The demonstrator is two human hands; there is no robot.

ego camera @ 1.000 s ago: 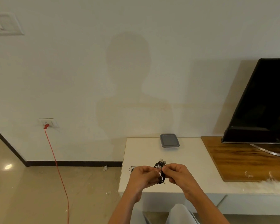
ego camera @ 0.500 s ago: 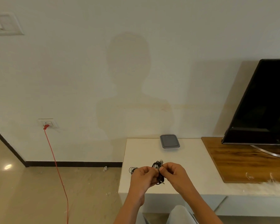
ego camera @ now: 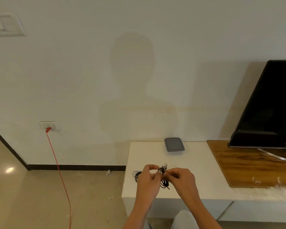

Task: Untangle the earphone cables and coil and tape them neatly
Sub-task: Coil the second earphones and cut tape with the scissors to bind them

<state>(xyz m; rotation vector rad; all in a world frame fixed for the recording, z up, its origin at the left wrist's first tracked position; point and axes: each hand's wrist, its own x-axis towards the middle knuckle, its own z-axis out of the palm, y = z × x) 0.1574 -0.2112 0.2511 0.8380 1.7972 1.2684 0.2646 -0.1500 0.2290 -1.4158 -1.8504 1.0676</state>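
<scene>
Over the near edge of the white table (ego camera: 155, 154), in the head view, we see both hands raised close together with a small dark bundle between them. The left hand (ego camera: 148, 180) has its fingers curled, and its thumb and forefinger pinch the top of the black earphone cable (ego camera: 165, 185), where a pale plug or earpiece sticks up; it is too small for us to tell which. The right hand (ego camera: 182, 180) is also curled, its fingertips closed on the same bundle from the other side, so the two hands nearly touch. Below the fingers the cable hangs in a short tangle of loops, and a thin end pokes out at the bottom. We cannot tell whether the bundle rests on the table or is held just above it.

Just left of the left hand a second loop of thin black wire (ego camera: 135, 175) lies on the tabletop, partly hidden by the hand; we cannot say if it joins the held bundle.

Further back on the table, near the wall, sits a flat grey lidded box (ego camera: 174, 144). To the right a wooden board (ego camera: 248, 166) covers the table, and a dark television (ego camera: 271, 109) stands on it on a curved metal foot (ego camera: 277, 157).

On the left wall a red cord (ego camera: 58, 166) runs from a wall socket (ego camera: 49, 125) down across the glossy floor (ego camera: 31, 195). A switch plate (ego camera: 5, 25) is at the upper left. The person's shadow (ego camera: 132, 83) falls on the wall, and a grey-clad knee (ego camera: 183, 219) shows at the bottom edge.
</scene>
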